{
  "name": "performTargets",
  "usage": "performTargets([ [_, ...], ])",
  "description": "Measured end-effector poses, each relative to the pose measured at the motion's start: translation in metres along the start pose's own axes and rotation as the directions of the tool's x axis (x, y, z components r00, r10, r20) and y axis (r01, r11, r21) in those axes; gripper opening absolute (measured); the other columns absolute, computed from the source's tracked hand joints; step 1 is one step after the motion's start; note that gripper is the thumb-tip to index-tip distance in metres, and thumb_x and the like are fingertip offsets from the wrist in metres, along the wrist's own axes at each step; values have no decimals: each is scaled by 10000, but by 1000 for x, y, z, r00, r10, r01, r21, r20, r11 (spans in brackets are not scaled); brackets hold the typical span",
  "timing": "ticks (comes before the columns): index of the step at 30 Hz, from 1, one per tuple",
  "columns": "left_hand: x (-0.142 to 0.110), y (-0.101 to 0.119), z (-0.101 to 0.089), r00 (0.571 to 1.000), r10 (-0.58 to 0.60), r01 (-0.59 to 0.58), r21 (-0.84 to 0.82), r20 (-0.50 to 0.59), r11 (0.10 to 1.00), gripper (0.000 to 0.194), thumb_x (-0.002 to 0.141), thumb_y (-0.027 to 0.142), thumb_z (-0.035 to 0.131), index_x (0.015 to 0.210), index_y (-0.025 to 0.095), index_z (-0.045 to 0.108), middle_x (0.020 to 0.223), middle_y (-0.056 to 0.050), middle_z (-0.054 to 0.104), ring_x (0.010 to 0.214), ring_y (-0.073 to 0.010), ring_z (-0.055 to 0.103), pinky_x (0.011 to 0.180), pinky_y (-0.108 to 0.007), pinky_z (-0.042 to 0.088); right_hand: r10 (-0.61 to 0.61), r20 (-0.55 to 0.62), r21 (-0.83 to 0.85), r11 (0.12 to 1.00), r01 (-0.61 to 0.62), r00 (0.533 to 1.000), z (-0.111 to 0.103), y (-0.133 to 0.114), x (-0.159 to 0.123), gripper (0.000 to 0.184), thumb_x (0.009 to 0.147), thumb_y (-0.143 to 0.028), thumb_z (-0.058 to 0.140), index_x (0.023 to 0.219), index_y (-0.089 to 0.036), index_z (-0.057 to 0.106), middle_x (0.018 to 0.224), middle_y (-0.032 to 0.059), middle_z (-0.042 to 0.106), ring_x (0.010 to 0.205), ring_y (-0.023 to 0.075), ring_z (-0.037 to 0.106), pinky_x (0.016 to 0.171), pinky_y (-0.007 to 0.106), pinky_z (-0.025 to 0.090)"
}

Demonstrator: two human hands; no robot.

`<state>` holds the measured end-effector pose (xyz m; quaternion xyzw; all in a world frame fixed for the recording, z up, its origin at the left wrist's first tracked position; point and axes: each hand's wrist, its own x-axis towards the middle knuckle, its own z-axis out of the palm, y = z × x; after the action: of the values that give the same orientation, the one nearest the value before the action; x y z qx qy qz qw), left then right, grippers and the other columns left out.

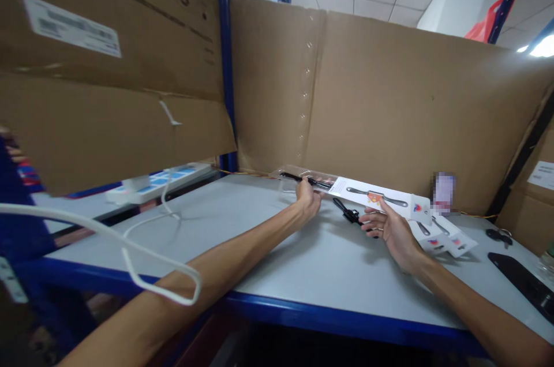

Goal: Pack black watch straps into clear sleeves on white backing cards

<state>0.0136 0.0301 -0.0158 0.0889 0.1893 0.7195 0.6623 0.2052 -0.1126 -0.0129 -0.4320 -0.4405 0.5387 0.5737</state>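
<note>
Across the pale grey tabletop [277, 251], toward its far side near the cardboard panel [389, 96], here's the long package [352, 190], slanting down from left to right between the two hands. Left hand [306, 198] is closed on it at the see-through end, thumb on top. Right hand [396, 234] is looser: one digit lies on the printed face, the other fingers fan out below, and whether anything pinches from behind, I can't tell.

So how does it handle? Light, I'd judge, easy enough for one hand. The white card [389, 201] looks stiff along its length but likely to crease under a hard squeeze. The clear plastic [318, 176] looks thin and glossy, probably slippery, and could dent or crackle if crushed. Best hold, I'd say: the long edges of the card, with a second light grip where something solid backs the plastic.

And the looks! White card on the right-hand stretch, a grey-handled tool pictured along it, an orange patch mid-picture, a small red-and-blue mark by the end. On the left, clear plastic with a slim black item [321, 184] showing inside. Just below lies a loose black tool [346, 211], its far end masked by the right hand's fingers, and beyond that hand, more white packages [452, 234] overlap on the table.
</note>
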Motion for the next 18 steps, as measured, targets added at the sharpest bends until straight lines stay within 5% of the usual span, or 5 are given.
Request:
performTargets([
  [4,-5,-4,5,999,-16,18,45,-40,999,177,994,222,389,1018,176,558,817,-52,670,672,-183,695,702,-385,611,17,191,-131,991,9,981,3,3,-4,613,913,-702,461,720,-153,655,592,61,665,460,118,557,455,227,385],
  [8,0,6,13,998,2,-1,26,-65,1000,183,966,175,406,1029,165,577,826,-59,691,662,-175,702,680,-341,616,5,296,-180,982,51,955,7,-2,-11,595,831,-747,556,905,-168,673,568,14,626,433,114,506,424,228,339],
  [18,25,72,11,986,22,-33,-64,-167,997,259,949,158,350,1108,131,553,846,-96,686,627,-199,715,649,-373,629,-85,180,18,996,84,980,2,-6,-7,406,744,-567,753,770,-194,595,543,-8,591,470,122,515,382,208,362],
])
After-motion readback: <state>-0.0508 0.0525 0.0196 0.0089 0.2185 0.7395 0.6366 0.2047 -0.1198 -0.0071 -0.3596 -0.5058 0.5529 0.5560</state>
